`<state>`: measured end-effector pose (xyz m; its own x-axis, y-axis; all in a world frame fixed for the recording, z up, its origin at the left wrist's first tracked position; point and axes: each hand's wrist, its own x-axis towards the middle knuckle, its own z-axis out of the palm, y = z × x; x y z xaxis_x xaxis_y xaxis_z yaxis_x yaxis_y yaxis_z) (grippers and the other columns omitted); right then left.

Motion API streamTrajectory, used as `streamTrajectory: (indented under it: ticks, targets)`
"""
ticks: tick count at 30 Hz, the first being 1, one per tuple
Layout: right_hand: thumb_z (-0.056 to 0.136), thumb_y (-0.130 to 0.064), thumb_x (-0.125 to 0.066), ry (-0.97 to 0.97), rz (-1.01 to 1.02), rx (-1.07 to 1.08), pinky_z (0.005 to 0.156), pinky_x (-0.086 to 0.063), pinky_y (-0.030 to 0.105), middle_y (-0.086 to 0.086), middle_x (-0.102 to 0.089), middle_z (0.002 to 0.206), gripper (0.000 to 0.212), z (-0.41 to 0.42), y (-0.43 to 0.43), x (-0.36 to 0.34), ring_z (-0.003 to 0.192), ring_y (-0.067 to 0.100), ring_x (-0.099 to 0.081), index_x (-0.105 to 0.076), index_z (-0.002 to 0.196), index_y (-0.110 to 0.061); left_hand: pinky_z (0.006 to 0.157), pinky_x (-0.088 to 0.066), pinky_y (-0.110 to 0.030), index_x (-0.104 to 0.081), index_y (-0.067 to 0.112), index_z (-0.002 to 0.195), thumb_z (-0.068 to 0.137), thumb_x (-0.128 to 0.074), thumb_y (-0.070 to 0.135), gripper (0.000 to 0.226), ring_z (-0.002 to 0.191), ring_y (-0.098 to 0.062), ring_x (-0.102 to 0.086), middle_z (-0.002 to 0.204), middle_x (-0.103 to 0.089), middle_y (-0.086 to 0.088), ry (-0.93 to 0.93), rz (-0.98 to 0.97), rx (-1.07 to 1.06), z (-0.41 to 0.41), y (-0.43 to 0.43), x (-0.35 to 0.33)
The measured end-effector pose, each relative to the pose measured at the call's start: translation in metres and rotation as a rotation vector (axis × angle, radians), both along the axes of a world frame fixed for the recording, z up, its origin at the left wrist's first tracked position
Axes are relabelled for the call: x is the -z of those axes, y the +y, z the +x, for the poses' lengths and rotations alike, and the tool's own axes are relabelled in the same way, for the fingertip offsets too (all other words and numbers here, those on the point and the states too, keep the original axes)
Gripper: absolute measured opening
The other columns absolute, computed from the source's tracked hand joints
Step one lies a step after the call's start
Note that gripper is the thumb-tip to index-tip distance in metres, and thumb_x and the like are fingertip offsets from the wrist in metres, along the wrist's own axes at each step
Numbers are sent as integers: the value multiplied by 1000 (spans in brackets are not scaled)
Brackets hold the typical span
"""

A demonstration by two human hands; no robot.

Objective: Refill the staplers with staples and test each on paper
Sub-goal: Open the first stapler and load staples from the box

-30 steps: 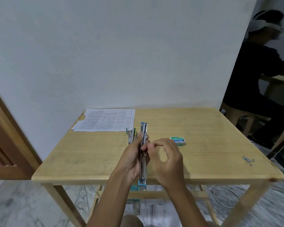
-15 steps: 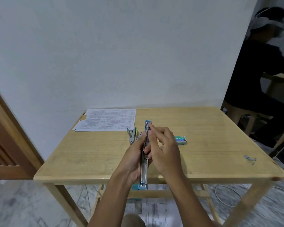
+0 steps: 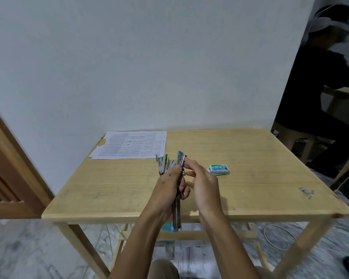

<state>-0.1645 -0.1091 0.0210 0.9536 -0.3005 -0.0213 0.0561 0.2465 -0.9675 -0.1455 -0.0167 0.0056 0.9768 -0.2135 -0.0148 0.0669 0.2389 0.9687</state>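
Stapler (image 3: 177,213) is gripped in the left hand (image 3: 169,188). Right hand (image 3: 204,184), unclenched, is shifted forward to its far tip; loading is judged nearly complete.

Wooden table (image 3: 250,158), white wall (image 3: 149,57), brown door (image 3: 0,168); seated person (image 3: 314,87) at right

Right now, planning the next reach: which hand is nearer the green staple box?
Right. The right hand sits just left of the staple box; the left hand, gripping the stapler, is farther left.
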Motion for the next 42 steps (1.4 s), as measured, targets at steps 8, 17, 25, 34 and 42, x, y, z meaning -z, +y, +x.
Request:
streamTrajectory:
  ticks: [8, 17, 25, 34, 42]
  targets:
    - [97, -27, -57, -115, -248, 37, 64, -46, 29, -10, -66, 84, 32, -2, 4, 15, 61, 9, -55, -74, 71, -25, 46, -41, -21, -43, 14, 66, 104, -40, 38, 46, 48, -14, -42, 60, -37, -6, 122, -72, -1, -1, -2, 0]
    - [99, -23, -52, 13, 153, 59, 66, -47, 26, -3, -76, 91, 28, 5, 7, 20, 73, 12, -66, -77, 86, -24, 49, -39, -25, -48, 13, 66, 105, -40, 34, 45, 47, -15, -41, 54, -39, -3, 167, -71, -37, 5, -2, 4]
    - [104, -27, -37, 358, 902, -131, 93, -48, 34, 8, -70, 110, 35, 30, 19, 20, 99, 22, -64, -65, 117, -12, 55, -39, -18, -59, 16, 88, 104, -43, 28, 26, 69, -16, -57, 78, -62, 1, -299, 998, -158, 17, 4, -11]
    - [102, -2, -32, 156, 984, -38, 89, -50, 37, 16, -66, 101, 23, 38, 11, 16, 91, 26, -65, -53, 109, -6, 48, -36, -24, -56, 9, 80, 104, -44, 31, 35, 44, -15, -44, 55, -45, -2, -59, 524, -60, 34, 19, -13]
    - [105, -20, -31, 40, -1125, -73, 115, -31, 42, 2, -69, 117, 33, 58, -37, 40, 116, 25, -57, -50, 132, -22, 40, -29, -22, -55, 9, 97, 104, -41, 37, 32, 41, -12, -37, 52, -36, 2, 337, -19, 21, 40, 21, 25]
